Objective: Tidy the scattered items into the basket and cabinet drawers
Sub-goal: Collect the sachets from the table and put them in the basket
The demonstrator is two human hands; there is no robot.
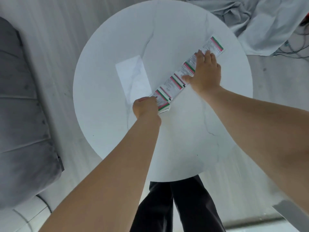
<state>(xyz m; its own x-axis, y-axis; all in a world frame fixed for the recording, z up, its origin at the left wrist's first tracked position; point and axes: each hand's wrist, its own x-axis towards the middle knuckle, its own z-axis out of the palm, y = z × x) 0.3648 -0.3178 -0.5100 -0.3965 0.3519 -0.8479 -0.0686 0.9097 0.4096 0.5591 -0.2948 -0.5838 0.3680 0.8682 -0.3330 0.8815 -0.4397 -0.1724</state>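
A long strip of joined white sachets (173, 82) with green and pink bands lies diagonally across the round white table (117, 47). My left hand (145, 106) grips the strip's near end, where several sachets are folded into a stack. My right hand (205, 71) lies flat on the strip farther up, fingers spread and pressing it to the tabletop. The far end of the strip sticks out beyond my right fingers. A white paper sheet (133, 77) lies on the table just left of the strip. No basket or cabinet is in view.
A grey cushioned seat (21, 106) stands left of the table. Crumpled grey fabric (260, 19) and dark cables (294, 47) lie at the top right. My dark trouser legs (177, 206) show below the table's near edge.
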